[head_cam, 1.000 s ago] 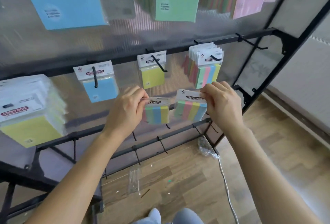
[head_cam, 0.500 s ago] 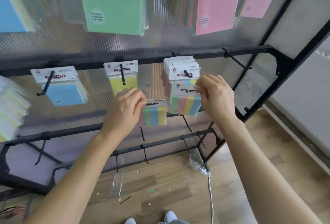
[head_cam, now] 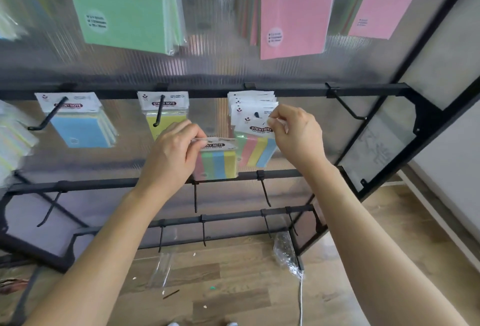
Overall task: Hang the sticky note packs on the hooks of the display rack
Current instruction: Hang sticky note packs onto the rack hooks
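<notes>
Sticky note packs in the hands number two, both striped in four colours. The left hand (head_cam: 174,154) pinches the header card of the left striped pack (head_cam: 217,163), which hangs before the panel with its lower edge at the second rail (head_cam: 104,183). The right hand (head_cam: 296,136) pinches the top corner of the right striped pack (head_cam: 255,150). Its header lies against the front of a stack of like packs (head_cam: 250,103) on the third hook (head_cam: 255,114) of the display rack (head_cam: 376,90) (whether its hole sits over the hook tip I cannot tell).

The top rail carries four hooks. The first hook (head_cam: 49,118) holds layered blue packs (head_cam: 78,128). The second hook (head_cam: 158,112) holds a yellow pack (head_cam: 174,120). The third holds the stack, too overlapped to count. The fourth hook (head_cam: 345,107) juts out at the right. The second rail shows three hooks and the lowest rail (head_cam: 233,218) four.

Higher up hang three large pads in clear plastic sleeves: one green pad (head_cam: 124,6) and two pink, the near pink pad (head_cam: 293,14) and the far pink pad (head_cam: 381,6).

On the wooden floor (head_cam: 233,299) lie one flat clear wrapper (head_cam: 161,268), one crumpled clear bag (head_cam: 285,253) and one white cord (head_cam: 301,299).
</notes>
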A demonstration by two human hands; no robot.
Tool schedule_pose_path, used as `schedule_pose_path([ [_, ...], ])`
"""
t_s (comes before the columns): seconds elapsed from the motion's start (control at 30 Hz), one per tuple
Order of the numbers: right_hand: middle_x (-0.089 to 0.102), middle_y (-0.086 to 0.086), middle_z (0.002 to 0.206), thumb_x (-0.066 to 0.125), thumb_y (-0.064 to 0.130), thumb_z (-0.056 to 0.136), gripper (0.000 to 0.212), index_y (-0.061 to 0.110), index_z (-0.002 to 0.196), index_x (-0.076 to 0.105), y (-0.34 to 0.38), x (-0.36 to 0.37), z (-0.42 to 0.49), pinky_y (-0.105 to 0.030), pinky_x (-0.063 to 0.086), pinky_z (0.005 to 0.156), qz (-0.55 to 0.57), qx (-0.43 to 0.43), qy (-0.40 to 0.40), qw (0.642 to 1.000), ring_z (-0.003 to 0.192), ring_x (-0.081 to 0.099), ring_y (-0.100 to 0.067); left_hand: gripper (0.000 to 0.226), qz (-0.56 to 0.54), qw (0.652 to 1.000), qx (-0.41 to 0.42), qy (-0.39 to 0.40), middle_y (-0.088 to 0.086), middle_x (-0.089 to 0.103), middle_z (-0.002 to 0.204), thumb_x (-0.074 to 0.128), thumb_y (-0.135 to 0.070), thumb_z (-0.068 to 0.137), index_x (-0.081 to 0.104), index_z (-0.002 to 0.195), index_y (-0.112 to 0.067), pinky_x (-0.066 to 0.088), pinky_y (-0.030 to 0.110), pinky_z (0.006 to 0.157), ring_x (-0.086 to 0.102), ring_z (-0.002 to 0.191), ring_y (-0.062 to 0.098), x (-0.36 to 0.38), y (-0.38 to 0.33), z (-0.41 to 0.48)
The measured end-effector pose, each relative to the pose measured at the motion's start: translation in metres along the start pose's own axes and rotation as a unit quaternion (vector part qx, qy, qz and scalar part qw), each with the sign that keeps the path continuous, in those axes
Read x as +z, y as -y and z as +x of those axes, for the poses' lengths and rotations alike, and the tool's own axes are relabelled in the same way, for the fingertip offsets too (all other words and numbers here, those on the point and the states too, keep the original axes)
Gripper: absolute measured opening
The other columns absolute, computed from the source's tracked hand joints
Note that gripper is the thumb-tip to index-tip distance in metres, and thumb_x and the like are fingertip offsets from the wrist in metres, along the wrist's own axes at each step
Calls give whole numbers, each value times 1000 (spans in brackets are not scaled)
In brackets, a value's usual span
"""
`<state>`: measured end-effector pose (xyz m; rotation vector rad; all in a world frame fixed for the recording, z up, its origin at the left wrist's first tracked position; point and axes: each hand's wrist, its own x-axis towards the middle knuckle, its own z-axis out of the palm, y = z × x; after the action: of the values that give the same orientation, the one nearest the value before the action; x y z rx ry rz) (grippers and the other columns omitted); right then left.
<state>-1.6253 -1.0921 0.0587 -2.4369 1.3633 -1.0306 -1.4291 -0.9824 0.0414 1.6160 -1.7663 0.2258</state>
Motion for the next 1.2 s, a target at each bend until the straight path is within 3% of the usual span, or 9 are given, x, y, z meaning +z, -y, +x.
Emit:
schedule_pose_path([
  [0.27, 67, -1, 90, 56, 14, 88, 10, 10, 86, 66, -5, 5, 7, -26, 29, 61, -3, -28, -7, 1000, 88, 54, -20, 11, -5, 1000, -7, -10, -6, 49, 78, 58, -4, 87, 55, 77, -6, 25, 17, 59, 43, 74, 12, 3, -8, 10],
  [0.37, 65, -2, 77, 61, 11, 83, 9, 8, 76, 66, -6, 11, 14, -25, 26, 54, -9, -44, -41, 998, 77, 54, -23, 11, -12, 1000, 3, -5, -4, 51, 76, 57, -7, 87, 56, 75, -6, 31, 22, 61, 47, 72, 16, 4, -10, 15],
  [0.5, 60, -3, 64, 71, 11, 71, 12, 9, 63, 61, -5, 15, 26, -26, 33, 56, -37, -70, -100, 992, 63, 49, -24, 14, -32, 999, 20, 8, -4, 51, 75, 52, -15, 86, 55, 74, -7, 35, 28, 64, 49, 71, 18, 7, -13, 24],
  [0.6, 61, -4, 74, 76, 20, 70, 19, 9, 72, 60, -10, 14, 29, -31, 35, 63, -37, -57, -98, 993, 71, 48, -25, 18, -45, 999, 27, 12, -6, 50, 75, 49, -21, 86, 56, 75, -8, 31, 25, 63, 47, 72, 15, 10, -19, 32],
  [0.7, 61, -8, 93, 73, 25, 76, 27, 8, 95, 62, -17, 8, 24, -33, 32, 71, -58, -56, -77, 994, 86, 51, -29, 15, -65, 997, 31, 15, -7, 50, 76, 52, -18, 86, 57, 76, -7, 30, 22, 61, 45, 73, 13, 14, -26, 38],
  [0.83, 59, -11, 108, 62, 15, 84, 29, 9, 113, 59, -31, -4, 11, -34, 30, 77, -65, -54, -76, 993, 99, 51, -33, 10, -94, 995, 31, 23, -7, 49, 77, 56, -10, 87, 56, 77, -6, 31, 24, 62, 46, 74, 13, 24, -37, 48],
  [0.97, 59, -10, 111, 58, 5, 84, 29, 8, 113, 58, -43, -13, -2, -31, 28, 78, -70, -53, -77, 993, 101, 51, -33, 11, -108, 994, 8, 33, -4, 53, 78, 56, -8, 89, 55, 78, -6, 42, 35, 66, 52, 76, 20, 35, -48, 56],
  [1.2, 59, -8, 113, 54, 4, 84, 32, 10, 115, 58, -51, -22, -10, -31, 29, 84, -58, -58, -77, 994, 106, 50, -31, 10, -86, 995, -30, 33, 2, 53, 76, 54, -9, 90, 55, 80, -6, 31, 30, 61, 46, 70, 18, 41, -55, 60],
])
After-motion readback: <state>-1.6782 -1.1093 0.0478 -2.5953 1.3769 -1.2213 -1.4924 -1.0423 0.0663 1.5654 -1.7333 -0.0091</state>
